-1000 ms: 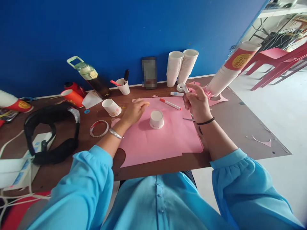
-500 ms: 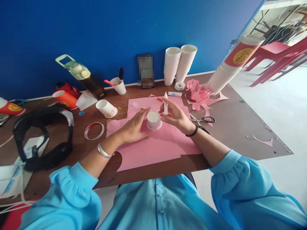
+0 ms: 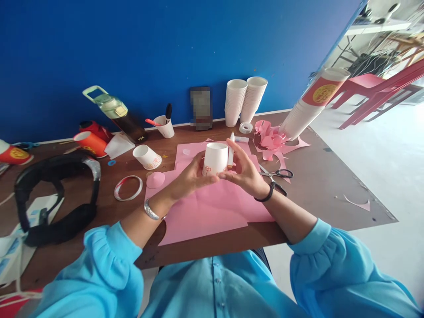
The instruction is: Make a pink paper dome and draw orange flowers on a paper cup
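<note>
A white paper cup (image 3: 216,158) with small red drawings near its lower rim is upside down between my hands, over pink paper sheets (image 3: 212,207). My left hand (image 3: 190,176) wraps round the cup's left side, thumb at the front. My right hand (image 3: 243,170) grips its right side, and a white glue bottle (image 3: 231,152) stands upright against the fingers of that hand. Whether the cup's rim touches the paper is hidden by the hands.
Scissors (image 3: 276,173) lie right of the paper. Behind are cup stacks (image 3: 236,104), a tape roll (image 3: 245,128), a phone (image 3: 201,108) and a pen cup (image 3: 165,128). At left: decorated cup (image 3: 145,157), tape ring (image 3: 128,188), bottle (image 3: 122,117), black headband (image 3: 54,198).
Both hands have closed in on the cup and taken hold of it, and it is lifted or tilted so more of its side shows. The camera view has shifted slightly.
</note>
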The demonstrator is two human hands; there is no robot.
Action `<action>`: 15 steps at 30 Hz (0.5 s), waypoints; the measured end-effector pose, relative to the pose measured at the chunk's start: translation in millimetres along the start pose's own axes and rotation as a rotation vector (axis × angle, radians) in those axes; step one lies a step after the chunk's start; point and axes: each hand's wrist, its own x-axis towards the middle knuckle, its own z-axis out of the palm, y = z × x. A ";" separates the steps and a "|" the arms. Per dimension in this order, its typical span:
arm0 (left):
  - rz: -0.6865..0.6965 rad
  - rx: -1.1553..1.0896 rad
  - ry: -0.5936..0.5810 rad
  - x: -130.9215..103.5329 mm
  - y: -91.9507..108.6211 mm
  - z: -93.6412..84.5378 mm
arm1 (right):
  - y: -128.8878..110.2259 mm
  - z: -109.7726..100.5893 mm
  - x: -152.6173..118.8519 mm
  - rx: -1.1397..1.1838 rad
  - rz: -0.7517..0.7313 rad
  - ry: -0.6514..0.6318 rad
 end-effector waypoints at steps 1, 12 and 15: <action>0.007 -0.003 -0.002 -0.4 -1.3 2.8 | -0.7 1.3 -0.9 0.012 0.003 0.018; -0.152 0.031 0.311 -7.5 -22.8 14.7 | -25.0 -3.2 -8.7 -0.214 -0.230 0.395; -0.155 0.095 0.312 -10.9 -25.6 15.6 | -41.9 -10.3 -18.7 -0.301 -0.276 0.349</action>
